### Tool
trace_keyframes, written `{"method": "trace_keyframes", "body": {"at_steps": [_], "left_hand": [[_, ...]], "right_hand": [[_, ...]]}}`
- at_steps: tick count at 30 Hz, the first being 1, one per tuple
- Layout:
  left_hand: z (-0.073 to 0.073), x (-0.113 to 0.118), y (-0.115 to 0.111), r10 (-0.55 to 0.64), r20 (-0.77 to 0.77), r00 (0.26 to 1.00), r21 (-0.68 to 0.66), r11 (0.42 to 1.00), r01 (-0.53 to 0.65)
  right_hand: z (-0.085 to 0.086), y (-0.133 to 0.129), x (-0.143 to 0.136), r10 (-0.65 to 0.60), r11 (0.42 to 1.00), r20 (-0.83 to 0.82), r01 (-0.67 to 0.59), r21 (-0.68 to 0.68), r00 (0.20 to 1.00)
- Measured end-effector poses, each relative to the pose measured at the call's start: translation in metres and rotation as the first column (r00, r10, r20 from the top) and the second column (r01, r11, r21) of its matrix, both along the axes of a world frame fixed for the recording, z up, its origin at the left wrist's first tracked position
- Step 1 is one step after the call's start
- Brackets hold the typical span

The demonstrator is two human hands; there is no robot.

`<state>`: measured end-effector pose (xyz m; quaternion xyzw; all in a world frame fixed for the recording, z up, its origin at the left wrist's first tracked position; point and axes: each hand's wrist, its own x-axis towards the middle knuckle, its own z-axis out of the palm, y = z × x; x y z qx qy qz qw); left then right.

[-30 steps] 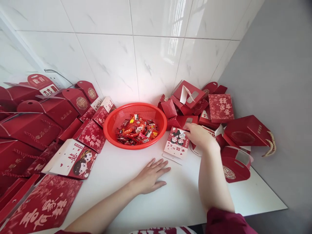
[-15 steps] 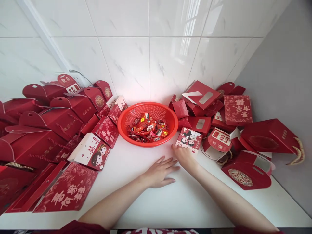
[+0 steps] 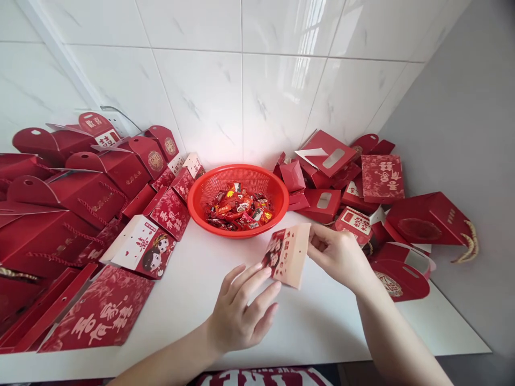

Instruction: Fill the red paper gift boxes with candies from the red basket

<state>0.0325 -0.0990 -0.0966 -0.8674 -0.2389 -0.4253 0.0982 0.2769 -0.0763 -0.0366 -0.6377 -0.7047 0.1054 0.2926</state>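
Note:
A small red and cream gift box (image 3: 289, 256) with a printed cartoon couple is held tilted above the white table. My right hand (image 3: 340, 254) has its fingers closed on the box's right edge; some fingertips are hidden behind it. To the box's lower left is my left hand (image 3: 245, 308), fingers spread and slightly bent. Its fingertips come close to the box's printed face; whether they touch it I cannot tell. Beyond both hands stands a red plastic basket (image 3: 193, 206) with wrapped candies (image 3: 241, 209) inside.
Many red gift boxes (image 3: 80, 198) crowd the left side, some with rope handles. More red boxes (image 3: 382, 179) are heaped at the right. A white tiled wall (image 3: 201, 102) rises behind the table (image 3: 193, 284), and a grey wall (image 3: 462, 145) bounds the right.
My right hand has picked the cartoon-printed box up off the table and brought it nearer and left. My left hand has lifted from the tabletop toward it. The view has shifted slightly.

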Motion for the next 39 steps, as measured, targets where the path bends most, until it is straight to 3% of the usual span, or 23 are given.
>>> {"method": "trace_keyframes", "body": {"at_steps": [3, 8, 10, 13, 16, 18, 22, 25, 26, 28, 31, 34, 36, 39], "left_hand": [[0.003, 0.0, -0.009, 0.01, 0.005, 1.0, -0.103, 0.995, -0.01], [-0.004, 0.008, -0.008, 0.048, 0.017, 0.999, -0.306, 0.951, -0.041], [-0.004, 0.007, -0.004, 0.076, 0.062, 0.995, -0.454, 0.89, -0.039], [-0.002, 0.001, 0.004, 0.145, 0.228, 0.963, -0.657, 0.753, 0.042], [-0.005, -0.003, 0.012, 0.248, 0.427, 0.869, -0.783, 0.582, 0.219], [-0.008, -0.004, 0.017, 0.326, 0.509, 0.796, -0.809, 0.498, 0.313], [-0.014, -0.002, 0.027, 0.449, 0.544, 0.709, -0.821, 0.458, 0.341], [-0.019, 0.002, 0.032, 0.474, 0.551, 0.687, -0.828, 0.41, 0.381], [-0.02, 0.003, 0.033, 0.475, 0.555, 0.683, -0.825, 0.417, 0.381], [-0.023, 0.005, 0.035, 0.467, 0.57, 0.676, -0.804, 0.489, 0.34], [-0.024, 0.004, 0.037, 0.4, 0.585, 0.706, -0.707, 0.678, 0.201], [-0.02, 0.0, 0.04, 0.251, 0.531, 0.809, -0.564, 0.817, 0.116], [-0.018, -0.003, 0.041, 0.177, 0.496, 0.85, -0.539, 0.83, 0.142], [-0.02, -0.005, 0.042, 0.138, 0.505, 0.852, -0.563, 0.801, 0.203]], "right_hand": [[-0.01, -0.003, -0.013, 0.006, 0.994, -0.212, -0.029, -0.108, 0.977], [-0.035, -0.004, -0.039, -0.078, 0.993, -0.169, 0.063, -0.096, 0.983], [-0.037, -0.008, -0.044, -0.065, 0.998, -0.128, 0.062, -0.03, 0.99], [-0.037, -0.012, -0.047, 0.081, 0.988, -0.111, -0.065, 0.139, 0.991], [-0.035, -0.014, -0.052, 0.248, 0.926, -0.093, -0.207, 0.316, 0.964], [-0.034, -0.014, -0.056, 0.326, 0.887, -0.038, -0.291, 0.359, 0.945], [-0.033, -0.009, -0.064, 0.442, 0.86, -0.009, -0.421, 0.287, 0.897], [-0.036, -0.004, -0.067, 0.449, 0.875, -0.06, -0.425, 0.232, 0.892], [-0.037, -0.002, -0.067, 0.436, 0.887, -0.093, -0.41, 0.212, 0.895], [-0.038, 0.002, -0.067, 0.385, 0.919, -0.162, -0.362, 0.158, 0.908], [-0.034, 0.006, -0.065, 0.343, 0.94, -0.204, -0.335, 0.071, 0.917], [-0.025, 0.009, -0.062, 0.378, 0.924, -0.158, -0.382, 0.002, 0.912], [-0.018, 0.012, -0.062, 0.404, 0.91, -0.091, -0.41, -0.055, 0.91], [-0.011, 0.016, -0.063, 0.411, 0.907, 0.037, -0.405, -0.113, 0.911]]}}
